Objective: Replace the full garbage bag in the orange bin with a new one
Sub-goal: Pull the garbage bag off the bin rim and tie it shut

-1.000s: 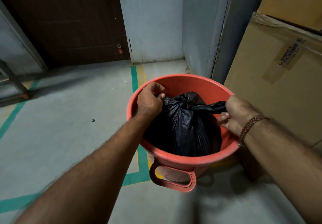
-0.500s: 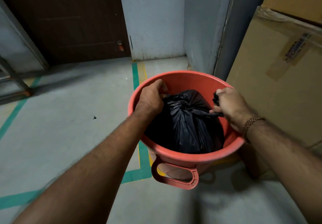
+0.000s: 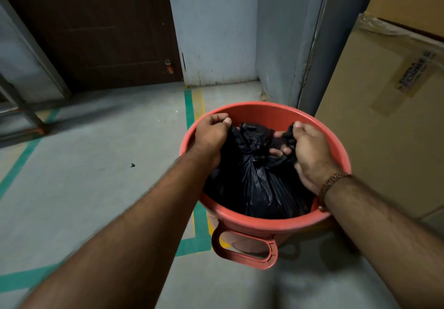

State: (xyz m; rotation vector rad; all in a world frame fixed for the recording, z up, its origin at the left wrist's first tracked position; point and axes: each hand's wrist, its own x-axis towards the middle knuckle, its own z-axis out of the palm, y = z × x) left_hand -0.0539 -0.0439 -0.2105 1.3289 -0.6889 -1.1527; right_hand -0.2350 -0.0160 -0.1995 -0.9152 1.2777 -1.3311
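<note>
An orange bin [image 3: 264, 110] with a loop handle at its front stands on the floor. Inside sits a full black garbage bag [image 3: 259, 183], gathered into a knot at its top. My left hand [image 3: 210, 137] grips the bag's left top flap near the bin's left rim. My right hand [image 3: 310, 151] grips the right flap, fingers curled round the black plastic just right of the knot. Both forearms reach in over the bin's rim.
A large taped cardboard box [image 3: 389, 116] stands right against the bin. Grey walls and a dark brown door [image 3: 91, 27] lie behind. Green and yellow floor tape [image 3: 192, 107] runs under the bin. A metal frame leg [image 3: 26, 111] stands at far left.
My right hand has moved inward from the bin's right rim toward the knot, drawing its flap along. The left hand keeps its grip at the left side.
</note>
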